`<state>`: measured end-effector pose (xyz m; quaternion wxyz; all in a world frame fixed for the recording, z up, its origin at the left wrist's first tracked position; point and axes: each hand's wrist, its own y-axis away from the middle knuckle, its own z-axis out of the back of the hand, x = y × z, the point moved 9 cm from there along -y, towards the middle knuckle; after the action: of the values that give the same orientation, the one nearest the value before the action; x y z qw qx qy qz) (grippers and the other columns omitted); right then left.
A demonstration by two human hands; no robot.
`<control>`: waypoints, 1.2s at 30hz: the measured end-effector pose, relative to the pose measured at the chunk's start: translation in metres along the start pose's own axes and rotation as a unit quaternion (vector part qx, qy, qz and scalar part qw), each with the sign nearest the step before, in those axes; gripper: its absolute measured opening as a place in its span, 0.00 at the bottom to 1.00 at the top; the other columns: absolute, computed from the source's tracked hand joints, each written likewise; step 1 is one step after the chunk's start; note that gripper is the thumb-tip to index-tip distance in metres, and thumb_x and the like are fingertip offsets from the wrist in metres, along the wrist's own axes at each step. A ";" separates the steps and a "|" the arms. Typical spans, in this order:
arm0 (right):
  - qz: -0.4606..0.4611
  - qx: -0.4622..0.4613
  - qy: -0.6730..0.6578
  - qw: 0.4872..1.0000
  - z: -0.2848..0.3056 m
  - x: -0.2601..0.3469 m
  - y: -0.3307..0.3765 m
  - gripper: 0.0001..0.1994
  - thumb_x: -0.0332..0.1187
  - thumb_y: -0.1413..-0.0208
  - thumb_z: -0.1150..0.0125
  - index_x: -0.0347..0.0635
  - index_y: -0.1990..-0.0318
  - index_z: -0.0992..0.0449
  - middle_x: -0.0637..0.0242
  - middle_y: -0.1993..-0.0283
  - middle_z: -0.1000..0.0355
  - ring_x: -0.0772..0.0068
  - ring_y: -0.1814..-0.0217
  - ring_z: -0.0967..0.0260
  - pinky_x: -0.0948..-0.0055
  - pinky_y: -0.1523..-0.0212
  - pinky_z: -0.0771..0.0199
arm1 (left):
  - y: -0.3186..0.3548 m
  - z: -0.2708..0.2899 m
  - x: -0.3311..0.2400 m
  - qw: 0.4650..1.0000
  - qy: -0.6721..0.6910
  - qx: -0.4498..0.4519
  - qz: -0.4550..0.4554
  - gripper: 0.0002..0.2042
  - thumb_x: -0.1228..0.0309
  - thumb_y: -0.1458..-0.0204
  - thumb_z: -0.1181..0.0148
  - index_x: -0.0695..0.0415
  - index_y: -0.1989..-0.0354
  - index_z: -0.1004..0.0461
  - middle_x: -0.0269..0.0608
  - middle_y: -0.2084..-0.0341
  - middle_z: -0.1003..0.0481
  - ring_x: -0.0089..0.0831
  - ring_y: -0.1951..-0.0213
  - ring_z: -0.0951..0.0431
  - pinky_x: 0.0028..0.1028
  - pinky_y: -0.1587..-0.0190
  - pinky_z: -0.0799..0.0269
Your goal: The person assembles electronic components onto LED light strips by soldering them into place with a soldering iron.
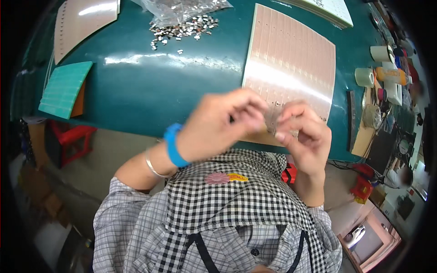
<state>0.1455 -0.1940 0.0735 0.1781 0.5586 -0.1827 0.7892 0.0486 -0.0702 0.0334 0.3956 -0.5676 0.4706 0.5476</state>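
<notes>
A pinkish-tan panel (291,50) with rows of small holes lies on the green table, its near end close to the table edge. Over that near end are both my hands, fingertips a short way apart. My left hand (218,120), a blue band and a silver bangle on its wrist, is curled with thumb and fingers drawn together; motion blurs it. My right hand (307,134) bends its fingers toward the thumb in a pinch. Whatever is between the fingers of either hand is too small to make out. A small metal piece (277,104) sits on the panel between them.
Small metal pieces (182,29) lie piled by a clear plastic bag (177,9) at the back. Another tan panel (82,22) and a green gridded block (66,88) are at left. A dark bar (351,120) and an orange bottle (390,75) stand at right.
</notes>
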 end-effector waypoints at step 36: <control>0.098 -0.047 0.434 0.894 -0.010 -0.018 -0.021 0.06 0.23 0.60 0.34 0.43 0.73 0.23 0.70 0.61 0.26 0.61 0.48 0.31 0.55 0.40 0.46 | -0.016 0.134 -0.005 0.798 -0.550 -0.217 -0.113 0.02 0.73 0.50 0.35 0.57 0.70 0.22 0.37 0.70 0.23 0.41 0.61 0.24 0.39 0.58 0.33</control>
<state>0.1529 -0.1724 0.0550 0.1874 0.1305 -0.1782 0.9571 0.0304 0.0639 0.0255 0.5132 -0.2908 -0.0252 0.8071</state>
